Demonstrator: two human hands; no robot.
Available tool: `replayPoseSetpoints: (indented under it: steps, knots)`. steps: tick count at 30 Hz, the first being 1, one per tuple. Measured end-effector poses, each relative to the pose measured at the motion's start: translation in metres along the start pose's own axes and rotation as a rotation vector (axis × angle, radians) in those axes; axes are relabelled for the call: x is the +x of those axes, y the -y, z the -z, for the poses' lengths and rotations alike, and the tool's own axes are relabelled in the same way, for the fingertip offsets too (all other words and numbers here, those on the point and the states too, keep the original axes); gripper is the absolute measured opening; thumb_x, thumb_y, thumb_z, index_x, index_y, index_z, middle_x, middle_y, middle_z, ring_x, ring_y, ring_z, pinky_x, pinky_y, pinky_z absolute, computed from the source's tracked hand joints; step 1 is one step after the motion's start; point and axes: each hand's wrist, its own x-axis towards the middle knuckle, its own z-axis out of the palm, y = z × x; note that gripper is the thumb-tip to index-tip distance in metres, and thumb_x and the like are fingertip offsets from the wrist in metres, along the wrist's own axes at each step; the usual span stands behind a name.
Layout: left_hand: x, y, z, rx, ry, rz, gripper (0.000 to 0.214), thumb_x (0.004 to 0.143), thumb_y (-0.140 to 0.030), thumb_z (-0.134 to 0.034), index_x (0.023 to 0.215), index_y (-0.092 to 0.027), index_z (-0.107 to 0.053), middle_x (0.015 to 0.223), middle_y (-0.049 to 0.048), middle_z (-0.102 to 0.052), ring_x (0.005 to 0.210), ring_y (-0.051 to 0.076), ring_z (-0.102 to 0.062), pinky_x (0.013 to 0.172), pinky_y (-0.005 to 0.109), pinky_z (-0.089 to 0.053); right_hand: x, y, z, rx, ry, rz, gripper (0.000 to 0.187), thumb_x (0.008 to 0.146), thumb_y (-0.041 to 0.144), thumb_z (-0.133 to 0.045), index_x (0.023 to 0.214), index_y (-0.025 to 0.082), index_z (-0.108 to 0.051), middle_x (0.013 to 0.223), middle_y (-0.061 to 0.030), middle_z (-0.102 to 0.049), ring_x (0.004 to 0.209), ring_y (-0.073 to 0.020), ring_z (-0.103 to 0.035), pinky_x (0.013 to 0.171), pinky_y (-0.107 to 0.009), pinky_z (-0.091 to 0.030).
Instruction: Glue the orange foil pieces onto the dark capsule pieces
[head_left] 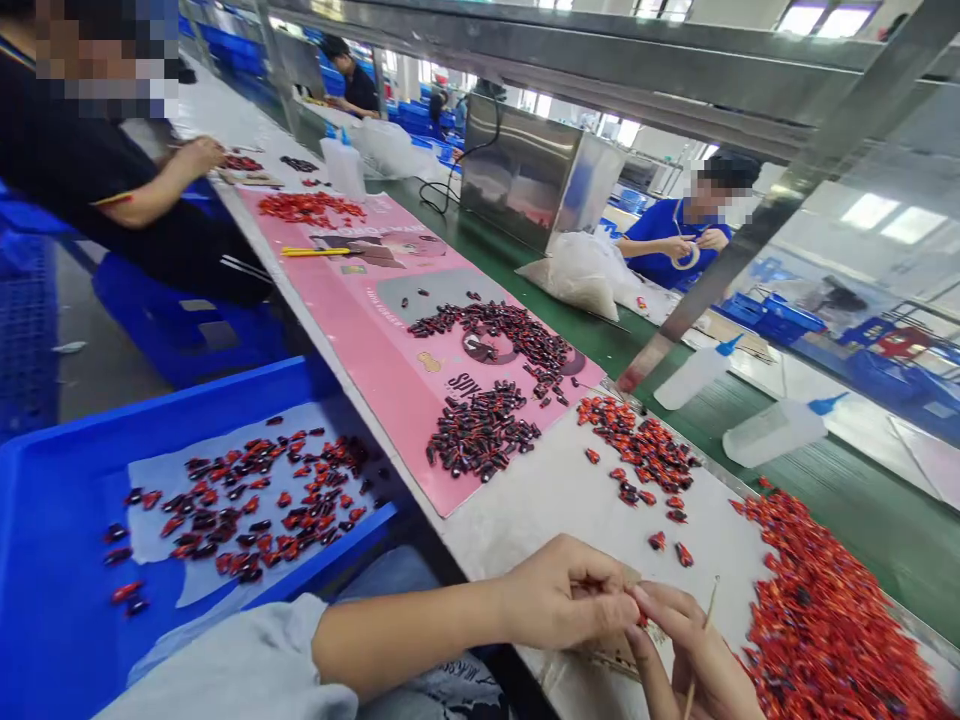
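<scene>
My left hand (pixel 566 605) is closed, thumb and fingers pinched on a small red piece (pixel 642 606) that shows only in part. Fingers of my right hand (pixel 701 655) meet it at the same spot. A thin stick (pixel 711 606) with a fine tip stands up between the right-hand fingers. Beneath both hands lies a brownish block (pixel 611 655), mostly covered. To the right spreads a large heap of small red pieces (pixel 832 610). Just beyond my hands are loose red-and-black pieces (pixel 645 450).
A blue bin (pixel 45 500) with red-and-black pieces stands at left. Dark pieces (pixel 484 430) lie on a pink mat (pixel 375 390). White bottles (pixel 694 375) stand by a green belt (pixel 847 510). A slanting metal post (pixel 720 260) rises at right. Co-workers sit at left and across.
</scene>
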Motion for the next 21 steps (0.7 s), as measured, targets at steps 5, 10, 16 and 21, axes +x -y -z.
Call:
replayPoseSetpoints:
  steps: [5,10,16,21]
  knots:
    - [0.0,-0.006,-0.009,-0.25,-0.046,0.215,0.064,0.071,-0.079,-0.058,0.057,-0.018,-0.046,0.048,-0.0067,-0.04,0.042,0.007,-0.031,0.043,0.022,-0.024,0.0,0.006,-0.003,0.026,-0.02,-0.019,0.031,0.083,0.007,-0.067,0.108,0.024,-0.071,0.091,-0.0082,-0.074,0.082,-0.0203,-0.073,0.068,-0.028,-0.063]
    - [-0.005,-0.01,-0.015,-0.374,-0.073,0.339,0.058,0.067,-0.071,-0.067,0.058,-0.018,-0.046,0.048,-0.0078,-0.038,0.043,0.006,-0.032,0.043,0.021,-0.021,-0.005,0.011,-0.004,0.069,-0.033,-0.052,0.036,0.083,0.004,-0.065,0.111,0.026,-0.069,0.091,-0.0069,-0.072,0.083,-0.0184,-0.072,0.068,-0.027,-0.061]
    - [-0.006,-0.014,-0.015,-0.287,-0.061,0.34,0.063,0.067,-0.075,-0.065,0.055,-0.017,-0.047,0.048,-0.0063,-0.039,0.045,0.007,-0.033,0.045,0.023,-0.022,-0.004,0.011,-0.002,0.045,-0.035,-0.04,0.035,0.085,0.003,-0.064,0.11,0.026,-0.069,0.092,-0.0068,-0.071,0.083,-0.0178,-0.071,0.067,-0.026,-0.06]
    - [-0.012,-0.01,-0.018,-0.122,-0.048,0.255,0.061,0.072,-0.074,-0.061,0.052,-0.019,-0.042,0.047,-0.0066,-0.031,0.045,0.008,-0.026,0.044,0.023,-0.021,-0.003,0.018,-0.003,0.048,-0.03,-0.074,0.023,0.092,0.02,-0.063,0.114,0.026,-0.067,0.098,-0.0085,-0.071,0.089,-0.0193,-0.071,0.074,-0.029,-0.059]
